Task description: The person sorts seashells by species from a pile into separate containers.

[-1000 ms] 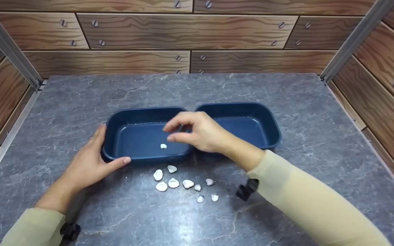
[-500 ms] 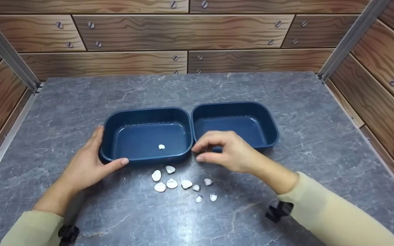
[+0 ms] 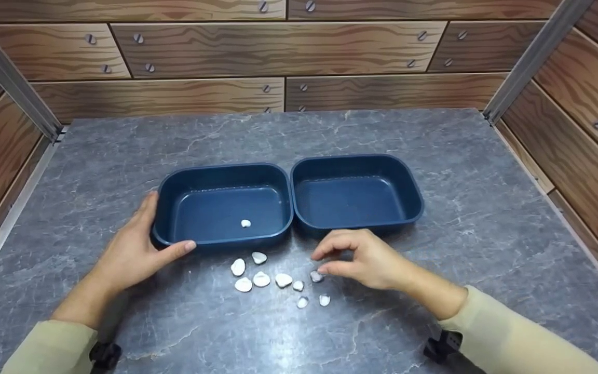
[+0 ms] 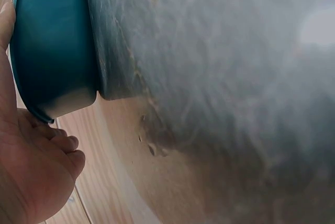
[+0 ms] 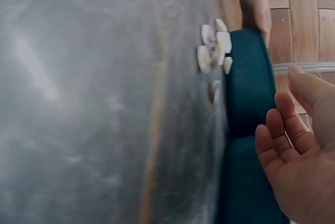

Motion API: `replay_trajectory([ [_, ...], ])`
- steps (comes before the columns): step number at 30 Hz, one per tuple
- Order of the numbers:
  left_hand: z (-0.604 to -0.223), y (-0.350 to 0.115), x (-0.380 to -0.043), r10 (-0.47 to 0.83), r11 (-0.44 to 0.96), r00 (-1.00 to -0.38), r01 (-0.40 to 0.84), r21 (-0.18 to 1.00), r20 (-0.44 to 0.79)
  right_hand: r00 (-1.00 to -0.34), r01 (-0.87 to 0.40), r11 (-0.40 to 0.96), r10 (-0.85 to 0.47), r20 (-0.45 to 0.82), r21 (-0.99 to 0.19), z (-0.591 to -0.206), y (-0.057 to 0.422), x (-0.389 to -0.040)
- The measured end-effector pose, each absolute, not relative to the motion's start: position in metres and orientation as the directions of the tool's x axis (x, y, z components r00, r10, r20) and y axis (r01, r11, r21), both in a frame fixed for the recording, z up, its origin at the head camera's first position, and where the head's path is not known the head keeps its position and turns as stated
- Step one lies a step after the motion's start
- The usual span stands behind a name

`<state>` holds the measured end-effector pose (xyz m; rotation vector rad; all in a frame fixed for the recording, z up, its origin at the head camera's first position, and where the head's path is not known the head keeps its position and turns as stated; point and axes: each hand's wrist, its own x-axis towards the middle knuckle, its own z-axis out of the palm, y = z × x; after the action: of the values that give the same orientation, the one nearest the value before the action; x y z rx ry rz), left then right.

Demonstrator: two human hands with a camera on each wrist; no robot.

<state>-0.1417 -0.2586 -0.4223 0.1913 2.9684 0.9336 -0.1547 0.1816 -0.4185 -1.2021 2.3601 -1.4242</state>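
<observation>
My left hand holds the near left corner of a blue plastic container, its thumb along the front rim and its fingers against the left side. One small white shell lies inside that container. In front of it several white shells are scattered on the table. My right hand hovers over the right side of the group with fingers loosely bent and nothing between them. Its thumb is close to a small shell. In the right wrist view the fingers of this hand are relaxed.
A second blue container stands against the first on its right, with no shells visible in it. The grey marbled table is bounded by wood-patterned walls at the back and both sides.
My right hand has come back from above the left container, moving right and towards me to the loose shells. My left hand stays at the container; the shells have not shifted.
</observation>
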Motion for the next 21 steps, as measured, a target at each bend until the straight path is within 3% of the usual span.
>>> replay_trajectory([
  [21,-0.423,-0.259,-0.142,0.129,0.81,-0.992,0.116,0.576,0.018,-0.696,-0.481,0.338,-0.708,0.119,-0.809,-0.443,0.188,-0.157],
])
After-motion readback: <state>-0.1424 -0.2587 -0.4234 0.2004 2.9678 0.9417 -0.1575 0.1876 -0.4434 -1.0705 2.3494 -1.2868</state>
